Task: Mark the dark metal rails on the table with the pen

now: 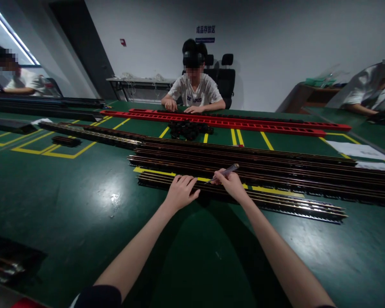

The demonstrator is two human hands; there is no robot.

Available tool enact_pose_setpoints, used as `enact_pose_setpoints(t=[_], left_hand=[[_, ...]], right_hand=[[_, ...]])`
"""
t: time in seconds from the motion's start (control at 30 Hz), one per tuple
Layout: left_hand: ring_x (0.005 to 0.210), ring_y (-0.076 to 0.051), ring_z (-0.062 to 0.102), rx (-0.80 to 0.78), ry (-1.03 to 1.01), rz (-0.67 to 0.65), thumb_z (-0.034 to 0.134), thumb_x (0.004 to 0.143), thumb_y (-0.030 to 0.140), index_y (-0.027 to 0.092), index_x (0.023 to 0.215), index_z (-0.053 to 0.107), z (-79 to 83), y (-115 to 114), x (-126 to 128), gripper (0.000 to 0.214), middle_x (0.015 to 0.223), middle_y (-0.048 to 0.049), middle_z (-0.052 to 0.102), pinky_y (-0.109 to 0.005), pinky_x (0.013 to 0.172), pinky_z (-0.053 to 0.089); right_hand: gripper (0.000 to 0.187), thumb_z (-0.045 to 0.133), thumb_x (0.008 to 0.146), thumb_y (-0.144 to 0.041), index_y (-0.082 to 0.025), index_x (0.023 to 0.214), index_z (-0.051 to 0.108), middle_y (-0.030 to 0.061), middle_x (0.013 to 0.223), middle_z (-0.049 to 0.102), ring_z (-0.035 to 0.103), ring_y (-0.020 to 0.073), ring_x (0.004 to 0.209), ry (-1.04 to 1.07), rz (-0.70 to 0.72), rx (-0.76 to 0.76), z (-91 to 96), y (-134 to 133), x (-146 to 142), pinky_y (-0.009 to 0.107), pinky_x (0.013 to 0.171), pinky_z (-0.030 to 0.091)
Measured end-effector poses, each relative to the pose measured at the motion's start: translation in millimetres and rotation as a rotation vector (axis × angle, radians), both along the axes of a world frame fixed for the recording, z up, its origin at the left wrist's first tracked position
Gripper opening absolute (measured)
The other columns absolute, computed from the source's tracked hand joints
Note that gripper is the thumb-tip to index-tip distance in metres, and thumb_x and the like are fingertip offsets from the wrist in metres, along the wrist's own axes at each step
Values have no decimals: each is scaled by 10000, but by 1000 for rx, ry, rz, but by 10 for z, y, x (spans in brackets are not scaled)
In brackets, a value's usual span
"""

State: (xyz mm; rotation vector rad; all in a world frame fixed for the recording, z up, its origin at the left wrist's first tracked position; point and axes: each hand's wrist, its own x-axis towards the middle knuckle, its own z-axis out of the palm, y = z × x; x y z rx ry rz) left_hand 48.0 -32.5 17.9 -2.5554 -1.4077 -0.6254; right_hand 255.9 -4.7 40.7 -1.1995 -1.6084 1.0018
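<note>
A long dark slotted rail with brassy lines along it lies across the green table in front of me. My left hand rests on the rail's left part, fingers stretched over the top and thumb apart. In my right hand is a slim screwdriver with a greyish handle, held like a pen. Its thin tip slants down left toward the rail, close to my left fingertips. Whether the tip touches the rail I cannot tell. Just beyond lies a wide bundle of similar dark rails.
Red slotted trays stretch across the far side, near a pile of small black parts. A person sits opposite; others sit at left and right. White papers lie at right. More dark rails occupy the near left corner.
</note>
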Motion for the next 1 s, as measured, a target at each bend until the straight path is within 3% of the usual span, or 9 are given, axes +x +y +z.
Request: enact_pose_setpoints(t=[0.2, 0.5, 1.0], left_hand=[[1051, -275, 590, -2, 52, 36, 504, 881, 508, 126, 1188, 583, -43, 4, 85, 497, 1141, -142, 654, -426, 925, 403], [981, -254, 604, 118, 32, 59, 528, 864, 520, 119, 1097, 612, -143, 21, 82, 471, 1058, -112, 674, -407, 870, 427], [980, -260, 609, 111, 19, 58, 453, 896, 537, 130, 1087, 627, -135, 15, 81, 482, 1062, -123, 674, -416, 863, 441]], right_hand=[[374, 534, 811, -540, -195, 696, 621, 65, 672, 700, 647, 207, 632, -32, 18, 21, 3, 23, 50, 334, 658, 506], [455, 549, 771, -626, -186, 674, 614, 65, 638, 684, 655, 206, 630, 27, 5, -34, -3, 49, 126, 336, 680, 524], [476, 595, 715, -651, -179, 650, 593, 54, 589, 655, 655, 198, 590, 113, -42, -60, -32, 72, 192, 323, 626, 543]])
